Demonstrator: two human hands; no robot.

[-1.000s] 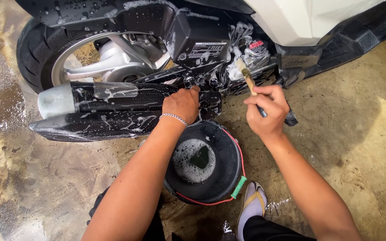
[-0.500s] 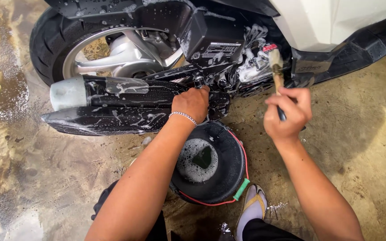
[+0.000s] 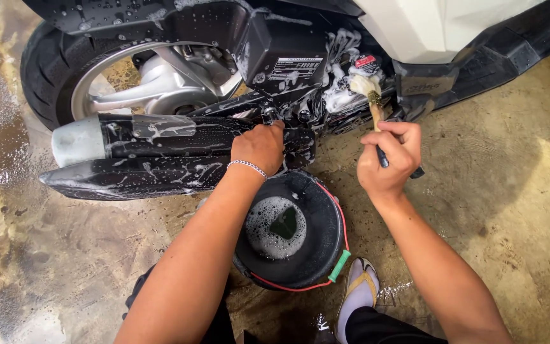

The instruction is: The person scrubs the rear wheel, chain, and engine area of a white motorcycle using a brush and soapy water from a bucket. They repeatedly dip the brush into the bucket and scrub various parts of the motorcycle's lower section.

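A soapy scooter stands in front of me, with its black exhaust (image 3: 154, 153) lying across the left and the engine area (image 3: 326, 89) foamy in the middle. My left hand (image 3: 259, 148), a bracelet on its wrist, rests on the right end of the exhaust, fingers curled against it. My right hand (image 3: 388, 162) grips a wooden-handled brush (image 3: 370, 95), whose foamy bristles touch the engine parts under the white body panel (image 3: 428, 25).
A black bucket (image 3: 323, 255) with soapy water, a red rim wire and a green handle grip sits between my arms. The rear wheel (image 3: 52, 83) is at the left. My sandalled foot (image 3: 359, 293) stands beside the bucket. The concrete ground is wet.
My right hand has lifted the brush up to the engine, bristles now against the foamy parts. The view shifted slightly; my left hand stays on the exhaust.
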